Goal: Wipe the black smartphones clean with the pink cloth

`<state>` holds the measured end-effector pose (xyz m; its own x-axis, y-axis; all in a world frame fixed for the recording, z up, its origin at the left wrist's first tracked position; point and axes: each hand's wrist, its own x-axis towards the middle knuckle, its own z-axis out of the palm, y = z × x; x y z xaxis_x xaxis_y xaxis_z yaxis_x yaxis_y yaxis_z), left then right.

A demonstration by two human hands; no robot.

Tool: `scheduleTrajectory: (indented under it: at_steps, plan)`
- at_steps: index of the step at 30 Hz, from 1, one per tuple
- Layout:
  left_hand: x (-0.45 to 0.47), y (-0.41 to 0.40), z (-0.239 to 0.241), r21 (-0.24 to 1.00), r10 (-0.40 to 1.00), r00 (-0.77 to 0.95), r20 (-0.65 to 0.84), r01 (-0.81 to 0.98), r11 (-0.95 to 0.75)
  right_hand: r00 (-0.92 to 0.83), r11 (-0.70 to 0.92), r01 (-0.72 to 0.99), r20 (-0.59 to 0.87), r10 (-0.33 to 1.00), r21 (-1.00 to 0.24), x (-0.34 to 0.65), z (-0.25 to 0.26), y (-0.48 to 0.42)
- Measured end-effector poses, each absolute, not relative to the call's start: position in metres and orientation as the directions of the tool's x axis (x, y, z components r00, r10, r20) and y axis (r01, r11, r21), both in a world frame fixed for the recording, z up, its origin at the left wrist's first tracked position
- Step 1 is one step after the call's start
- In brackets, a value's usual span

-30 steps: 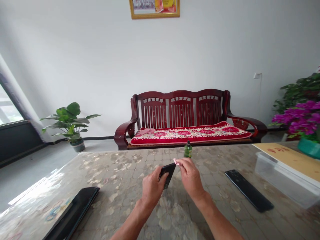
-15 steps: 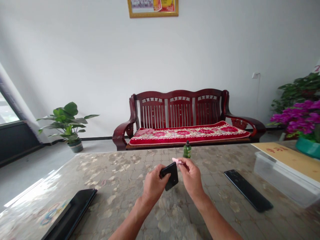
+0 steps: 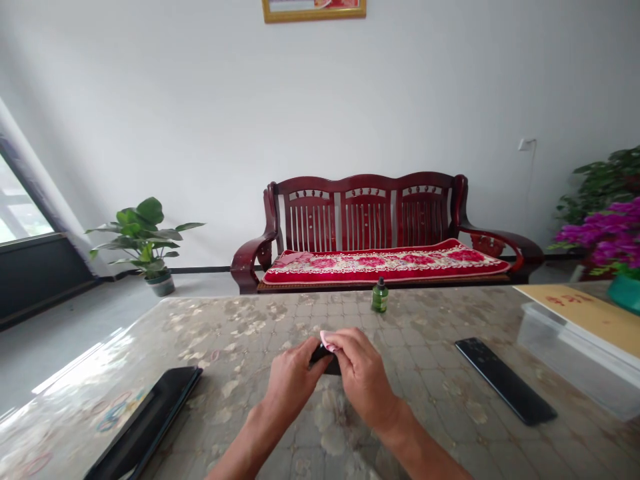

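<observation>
My left hand (image 3: 295,377) is closed round a black phone (image 3: 333,367), held above the table and mostly covered by my fingers. A small pink cloth (image 3: 327,340) is pinched in my right hand (image 3: 365,377), pressed against the phone's upper edge. Beyond my hands, a green bottle with a dark cap (image 3: 380,297) stands upright near the table's far edge. To the right lies another black phone (image 3: 505,380), flat on the table. A dark, flat folder-like case (image 3: 150,420) lies at the left.
A patterned cover spreads over the table (image 3: 240,407). At the right sit a clear plastic box (image 3: 565,360) with a tan envelope (image 3: 575,313) on top and purple flowers (image 3: 600,233) in a teal pot. Behind the table is a red wooden bench (image 3: 365,213); a potted plant (image 3: 150,240) stands left.
My right hand has brought the pink cloth onto the phone's edge. The phone has turned and sits lower between both hands. The whole view has shifted slightly.
</observation>
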<state>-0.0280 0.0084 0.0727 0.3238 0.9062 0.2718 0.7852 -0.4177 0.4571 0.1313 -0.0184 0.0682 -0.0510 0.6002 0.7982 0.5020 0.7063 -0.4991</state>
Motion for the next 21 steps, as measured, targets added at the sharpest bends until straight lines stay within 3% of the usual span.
scheduleTrajectory:
  at_steps: [4, 10, 21]
  plan:
    - [-0.049, 0.002, 0.057, 0.489, 0.925, 0.278, 0.257, 0.788, -0.373, -0.153, 0.673, 0.607, 0.768, 0.621, -0.423, 0.136, 0.043, -0.011]
    - [-0.068, 0.003, 0.034, 0.603, 0.951, 0.191, 0.242, 0.739, -0.302, -0.156, 0.596, 0.732, 0.769, 0.62, -0.332, 0.15, 0.016, 0.003]
    - [-0.066, -0.003, 0.008, 0.644, 0.941, 0.227, 0.252, 0.686, -0.339, -0.333, 0.696, 0.695, 0.778, 0.532, -0.179, 0.134, 0.023, -0.015]
